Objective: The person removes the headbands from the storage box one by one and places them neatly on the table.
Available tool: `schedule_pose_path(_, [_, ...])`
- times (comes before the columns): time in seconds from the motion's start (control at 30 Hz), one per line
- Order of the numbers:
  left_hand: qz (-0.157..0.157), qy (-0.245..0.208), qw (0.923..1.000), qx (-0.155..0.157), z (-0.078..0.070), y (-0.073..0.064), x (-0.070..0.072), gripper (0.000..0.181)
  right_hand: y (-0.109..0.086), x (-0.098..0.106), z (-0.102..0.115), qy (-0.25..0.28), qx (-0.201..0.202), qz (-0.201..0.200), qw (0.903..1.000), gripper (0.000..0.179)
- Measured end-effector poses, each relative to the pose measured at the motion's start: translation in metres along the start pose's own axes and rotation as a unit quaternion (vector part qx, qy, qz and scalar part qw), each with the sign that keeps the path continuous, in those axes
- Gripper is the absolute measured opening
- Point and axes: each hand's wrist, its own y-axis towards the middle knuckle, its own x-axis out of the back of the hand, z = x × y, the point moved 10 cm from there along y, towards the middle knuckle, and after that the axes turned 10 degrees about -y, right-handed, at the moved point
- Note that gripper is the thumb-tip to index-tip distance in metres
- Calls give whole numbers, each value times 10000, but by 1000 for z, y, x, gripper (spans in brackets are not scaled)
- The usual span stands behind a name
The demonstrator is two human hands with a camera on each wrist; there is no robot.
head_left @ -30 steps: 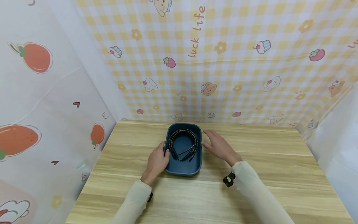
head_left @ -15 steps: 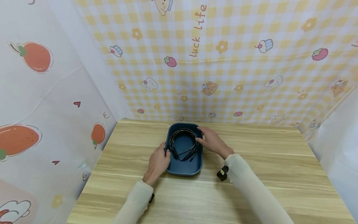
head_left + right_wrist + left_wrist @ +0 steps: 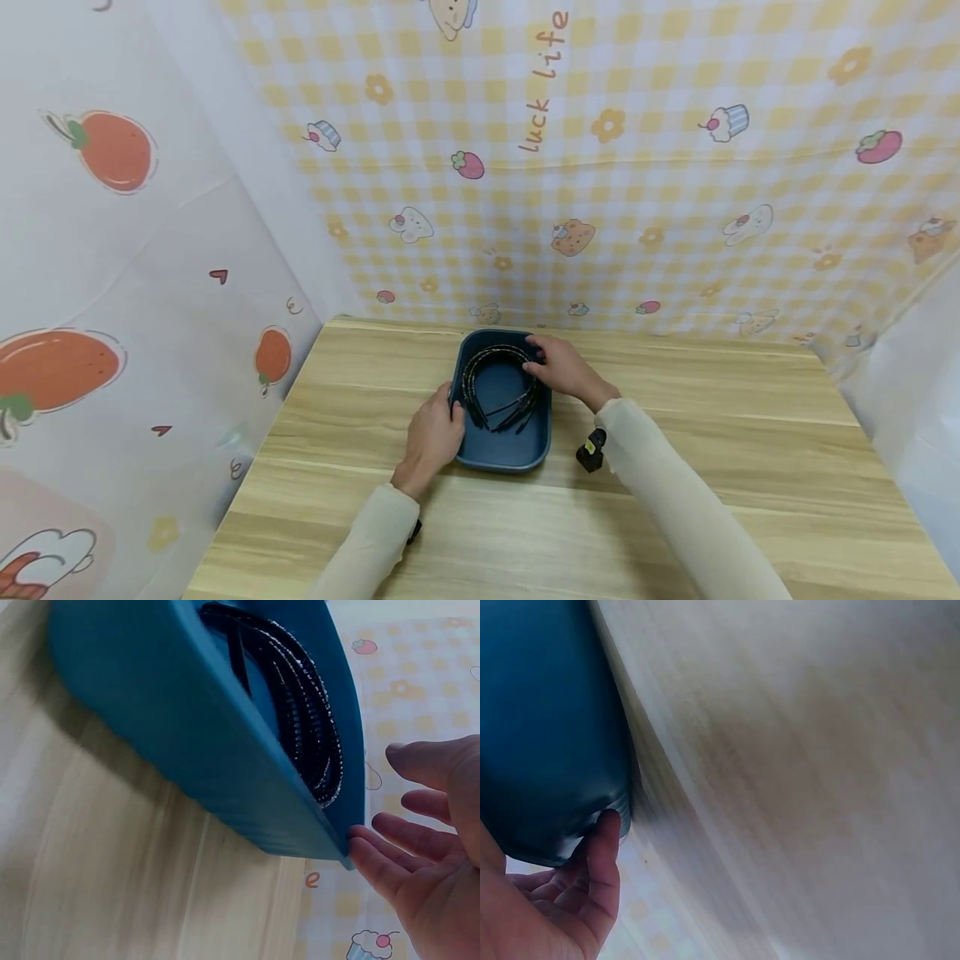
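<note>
A dark blue plastic bin stands on the table, holding several black, glittery headbands nested together with their ends toward me. My left hand grips the bin's left wall, thumb over the rim. In the left wrist view, the fingers curl at an opening in the bin's wall. My right hand is over the far right corner of the bin, by the headbands. The right wrist view has that hand with thumb and fingers apart, fingertips at the bin's rim and off the headbands.
The light wood table extends on both sides of the bin and in front of it. Behind it hangs a yellow checked cloth. A white printed sheet closes off the left side.
My right hand has moved left from beside the bin to over its far right corner. The left hand keeps its hold on the bin. The head view has shifted slightly.
</note>
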Motion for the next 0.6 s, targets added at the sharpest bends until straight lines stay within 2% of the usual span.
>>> schedule_pose_path(0.27, [-111, 40, 9999, -87, 0, -1, 1, 41, 11, -5, 3, 2, -67, 230, 9997, 53])
schedule_pose_path(0.6, [-156, 25, 9999, -65, 1, 0, 1, 39, 23, -13, 10, -561, -52, 374, 9977, 54])
